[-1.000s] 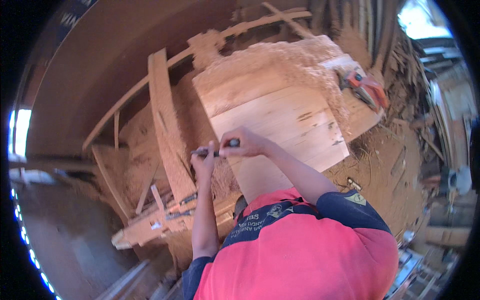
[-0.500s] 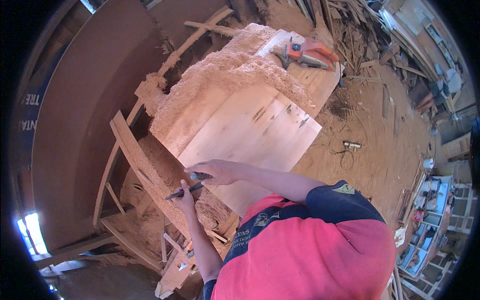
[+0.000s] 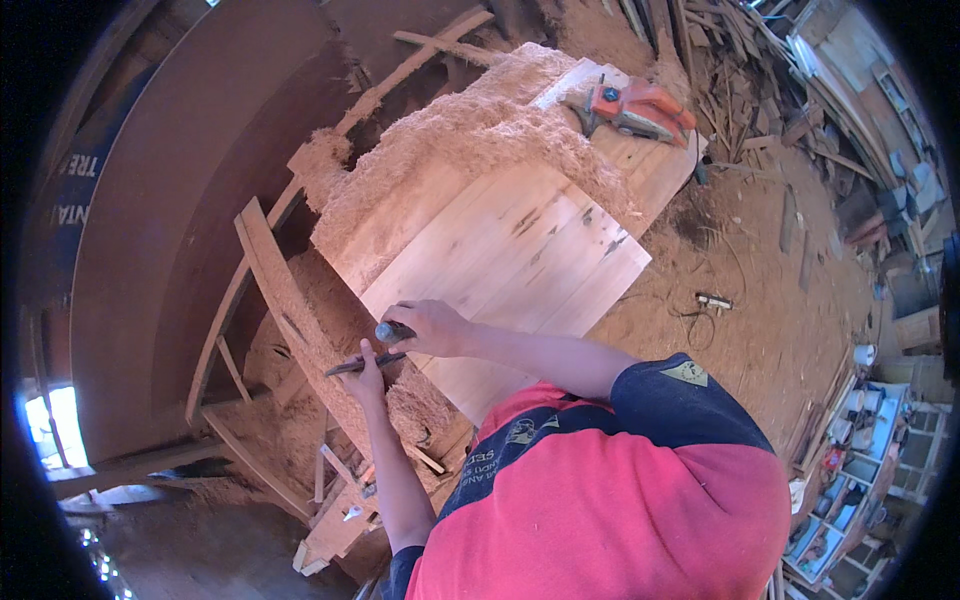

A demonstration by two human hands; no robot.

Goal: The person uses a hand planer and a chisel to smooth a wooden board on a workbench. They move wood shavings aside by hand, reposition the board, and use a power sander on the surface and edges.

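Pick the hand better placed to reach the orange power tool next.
Right, probably: the right hand is over the pale panel, nearer the orange power tool; the left hand is farther away. Both hold dark tools, though.

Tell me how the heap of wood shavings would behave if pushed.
The heap of wood shavings is probably light for its bulk, as it looks fluffy. It would likely crumble rather than slide whole, its surface being loose and ragged.

Remotely, I'm seeing shavings (image 3: 440, 135) lying along the far side of the wood panel (image 3: 500, 265), a power tool (image 3: 645, 110) beyond, a plank (image 3: 275, 275) leftward.
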